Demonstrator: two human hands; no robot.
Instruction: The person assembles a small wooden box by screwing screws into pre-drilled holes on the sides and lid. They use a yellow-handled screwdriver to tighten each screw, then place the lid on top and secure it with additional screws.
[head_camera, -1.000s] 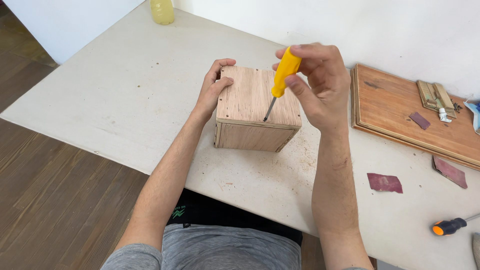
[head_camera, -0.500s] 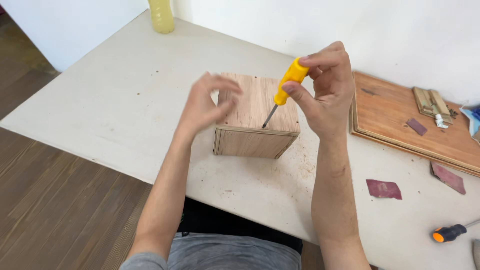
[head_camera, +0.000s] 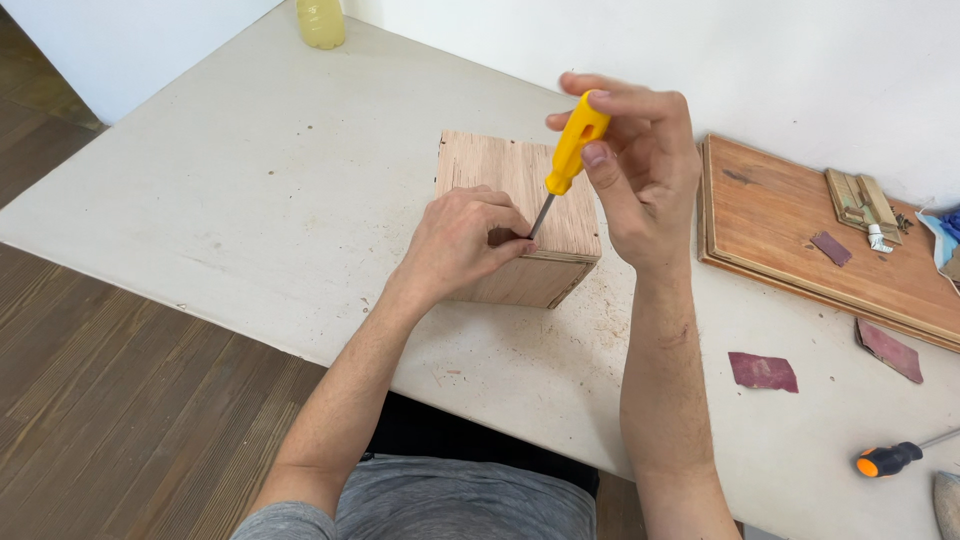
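Observation:
A small plywood box (head_camera: 500, 172) stands on the white table (head_camera: 250, 200) in front of me. My right hand (head_camera: 640, 165) grips a yellow-handled screwdriver (head_camera: 570, 150), held upright and slightly tilted, its metal tip pressed on the near part of the box's top. My left hand (head_camera: 465, 240) rests on the box's near top edge, fingers pinched together right at the screwdriver's tip. Whatever the fingers pinch there is hidden.
A brown wooden board (head_camera: 790, 225) lies at the right with small wooden pieces (head_camera: 858, 198) and a dark sandpaper scrap. More sandpaper scraps (head_camera: 762, 371) lie nearer. An orange-and-black screwdriver (head_camera: 890, 459) lies at the right edge. A yellow bottle (head_camera: 320, 22) stands at the back.
My left hand has left the box's far-left side and come down on its near top edge, pinching at the screwdriver tip. The right hand holds the screwdriver more upright.

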